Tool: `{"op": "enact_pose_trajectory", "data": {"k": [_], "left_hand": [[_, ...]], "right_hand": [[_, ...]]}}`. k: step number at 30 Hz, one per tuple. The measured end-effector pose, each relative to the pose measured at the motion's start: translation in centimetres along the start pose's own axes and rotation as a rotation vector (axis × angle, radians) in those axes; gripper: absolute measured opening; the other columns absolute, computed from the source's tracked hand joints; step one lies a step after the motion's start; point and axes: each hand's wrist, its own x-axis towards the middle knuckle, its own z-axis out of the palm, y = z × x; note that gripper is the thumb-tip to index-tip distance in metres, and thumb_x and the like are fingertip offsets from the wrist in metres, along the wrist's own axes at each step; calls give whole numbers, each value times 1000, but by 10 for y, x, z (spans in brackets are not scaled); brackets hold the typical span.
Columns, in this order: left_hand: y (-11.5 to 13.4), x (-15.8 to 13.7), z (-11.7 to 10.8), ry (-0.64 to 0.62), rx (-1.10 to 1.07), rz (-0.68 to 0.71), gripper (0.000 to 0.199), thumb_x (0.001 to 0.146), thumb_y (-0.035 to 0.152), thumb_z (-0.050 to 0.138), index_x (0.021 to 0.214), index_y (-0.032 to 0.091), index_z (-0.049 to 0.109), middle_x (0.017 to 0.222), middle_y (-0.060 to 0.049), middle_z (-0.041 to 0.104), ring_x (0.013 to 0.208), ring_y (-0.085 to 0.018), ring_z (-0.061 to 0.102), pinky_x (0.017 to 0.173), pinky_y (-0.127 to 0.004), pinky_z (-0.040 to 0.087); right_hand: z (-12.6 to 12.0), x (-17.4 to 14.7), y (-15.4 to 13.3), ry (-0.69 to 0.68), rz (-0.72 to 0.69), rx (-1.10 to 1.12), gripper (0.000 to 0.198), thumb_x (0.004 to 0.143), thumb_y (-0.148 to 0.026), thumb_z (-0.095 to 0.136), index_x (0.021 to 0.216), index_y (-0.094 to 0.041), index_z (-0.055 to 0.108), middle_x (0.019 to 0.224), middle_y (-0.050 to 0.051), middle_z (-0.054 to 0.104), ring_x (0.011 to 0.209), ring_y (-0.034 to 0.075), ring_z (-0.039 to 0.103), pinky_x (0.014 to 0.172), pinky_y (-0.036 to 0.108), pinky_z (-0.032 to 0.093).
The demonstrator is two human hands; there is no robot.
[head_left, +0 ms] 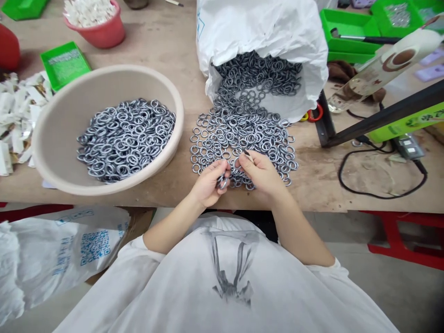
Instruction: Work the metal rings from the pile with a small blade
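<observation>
My left hand [207, 184] is closed around a few grey metal rings [222, 181], just above the near edge of a ring pile. Beside it, my right hand [264, 175] pinches a thin, pale stick-like tool [249, 157] with a dark end; its exact kind is too small to make out. The fingertips of both hands nearly meet. Under and beyond them a loose pile of rings [243, 132] spreads over the wooden table. More rings spill from the mouth of a white woven sack [256, 27]. To the left, a large beige basin [62, 138] holds many similar rings.
A green tray [64, 76] and a pink tub [100, 37] of white pieces stand behind the basin. White pieces [17, 115] lie far left. At right are a black metal frame [385, 115], a bottle [381, 69], a black cable [342, 171] and green bins [350, 27].
</observation>
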Motion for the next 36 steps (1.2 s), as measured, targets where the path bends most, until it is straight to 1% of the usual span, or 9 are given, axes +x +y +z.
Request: {"op": "enact_pose_trajectory", "data": {"k": [3,8,12,15,18,21,25,30,36], "left_hand": [[-10,1,9,-113,49,-27,47,67,46,86,83,18,52,64,8,51,38,0,35,33,-10,18],[-14,2,16,-168,98,-65,48,68,50,85,86,19,54,61,8,50,35,0,32,32,-11,15],[-11,2,14,-153,143,31,46,69,50,84,87,18,57,59,8,51,35,0,32,33,-12,16],[-10,2,10,-141,191,82,48,68,53,84,80,17,56,56,7,51,35,0,32,33,-13,18],[-10,1,8,-130,184,92,51,66,57,84,76,17,52,55,7,50,34,-1,32,32,-13,18],[-11,-1,9,-133,174,95,51,68,56,83,74,17,51,56,7,50,35,0,32,33,-12,19],[-8,-4,10,-128,166,92,49,71,54,81,73,17,50,56,7,48,36,0,31,34,-11,19],[-6,-4,8,-99,122,98,49,70,53,83,73,17,49,53,8,45,37,-1,32,34,-12,20],[-7,-4,8,-86,117,103,50,67,53,85,73,17,50,52,9,44,37,-1,31,33,-12,21]], "right_hand": [[9,-12,-2,124,-64,-29,40,93,-60,56,82,-23,67,77,2,62,74,18,58,70,32,46],[12,-18,2,293,-159,-166,39,92,-59,58,92,-25,76,80,3,57,76,19,55,74,35,47],[7,-20,3,216,-178,-85,44,95,-61,50,94,-26,77,76,3,57,78,21,57,78,37,48],[5,-20,2,130,-184,-44,42,88,-64,59,97,-26,75,80,3,60,81,21,58,80,37,48],[9,-19,3,140,-190,28,41,79,-62,72,94,-24,71,88,3,62,78,19,58,76,35,48],[13,-19,4,202,-170,64,37,86,-61,65,88,-23,67,84,2,61,73,17,55,71,32,46],[8,-25,-2,238,-224,-122,39,95,-59,52,82,-23,61,73,1,55,67,17,50,66,31,40],[5,-34,-17,103,-330,-509,48,96,-59,49,67,-22,53,64,1,48,61,15,44,59,31,29],[11,-35,-19,71,-333,-583,52,98,-59,45,64,-21,50,62,-1,46,59,13,43,57,28,28]]}}
